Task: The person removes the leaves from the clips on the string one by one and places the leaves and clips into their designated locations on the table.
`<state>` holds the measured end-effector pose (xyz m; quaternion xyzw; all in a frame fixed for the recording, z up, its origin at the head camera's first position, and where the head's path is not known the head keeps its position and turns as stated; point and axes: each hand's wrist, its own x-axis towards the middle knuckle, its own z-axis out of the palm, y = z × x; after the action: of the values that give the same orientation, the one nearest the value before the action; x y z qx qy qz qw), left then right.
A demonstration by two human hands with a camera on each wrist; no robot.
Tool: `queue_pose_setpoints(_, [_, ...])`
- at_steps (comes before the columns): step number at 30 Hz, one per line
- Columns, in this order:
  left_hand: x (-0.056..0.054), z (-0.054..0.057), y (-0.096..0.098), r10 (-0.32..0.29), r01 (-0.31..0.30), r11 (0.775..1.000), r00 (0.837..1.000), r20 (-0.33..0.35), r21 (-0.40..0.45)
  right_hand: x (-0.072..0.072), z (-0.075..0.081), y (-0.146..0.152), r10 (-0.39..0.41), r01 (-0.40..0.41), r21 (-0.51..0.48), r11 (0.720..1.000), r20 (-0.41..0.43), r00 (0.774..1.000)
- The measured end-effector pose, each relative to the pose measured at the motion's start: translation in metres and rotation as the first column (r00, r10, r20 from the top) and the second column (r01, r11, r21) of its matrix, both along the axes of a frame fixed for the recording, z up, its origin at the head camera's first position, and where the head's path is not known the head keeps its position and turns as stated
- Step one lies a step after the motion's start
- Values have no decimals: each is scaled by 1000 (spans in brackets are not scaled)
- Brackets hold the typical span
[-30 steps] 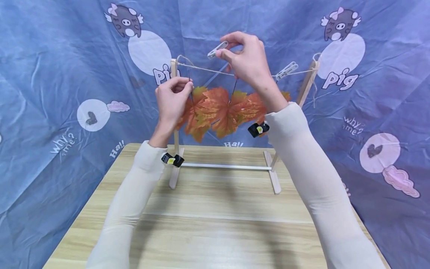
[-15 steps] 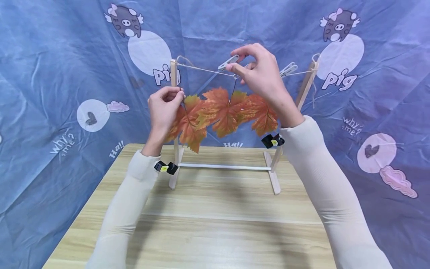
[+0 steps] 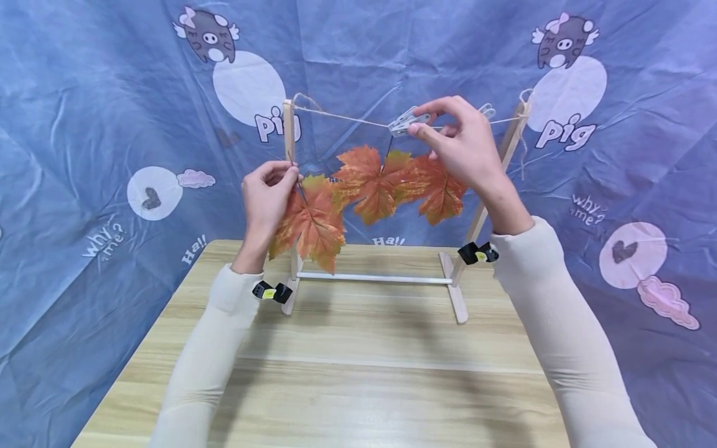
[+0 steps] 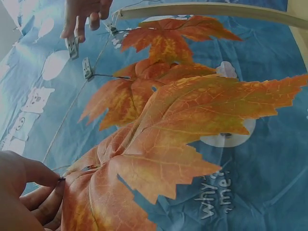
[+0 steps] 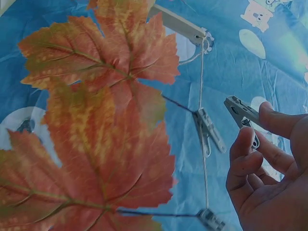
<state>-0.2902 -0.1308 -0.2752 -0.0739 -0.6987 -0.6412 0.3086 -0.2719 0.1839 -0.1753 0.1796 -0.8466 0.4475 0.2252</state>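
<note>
A: Edges and clearance around the grips?
B: Right hand (image 3: 462, 137) narrow, thumb and fingers pinching a grey clothespin (image 5: 236, 107). Left hand (image 3: 269, 196) narrow too, pinching the dark stem (image 3: 303, 193) of the left maple leaf (image 3: 313, 224), which hangs just below and right of that grip. Its lobes overlap the left post (image 3: 289, 127), lowest tip near the white crossbar (image 3: 375, 277). Left of the right grip, bare string (image 3: 347, 117) runs to that post. Below the right grip hang the middle maple leaf (image 3: 366, 183) and right maple leaf (image 3: 437, 186), edges overlapping.
A: Held pin touching the clipped one?
B: Head view overlaps them, can't tell there. Right wrist view shows a gap: held pin sits above the string, apart from the middle leaf's clothespin (image 5: 211, 130). Also shows the right leaf's clothespin (image 5: 210, 220), mostly behind the right hand from the head. Left wrist view gives the stem tip between thumb and fingers.
A: Surface, room?
B: Pale wood-grain table (image 3: 358, 386) well below both grips, rack's feet (image 3: 459, 305) on it. Behind: creased blue backdrop (image 3: 140, 93), printed pigs and lettering.
</note>
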Motion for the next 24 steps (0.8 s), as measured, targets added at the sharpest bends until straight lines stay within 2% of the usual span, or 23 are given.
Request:
queue_pose_setpoints(8, [1,-14,-6,-27,26,999,999,23,32,3,-16,18,-1,1,-17,1000,1,1000])
queue_pose_setpoints(18, [3,-34,-11,-65,59,996,993,97,67,10,-38,36,9,-8,-39,999,12,1000])
queue_pose_setpoints(24, [2,-46,-10,-82,72,994,988,130,78,12,-51,44,-17,19,-56,998,27,999])
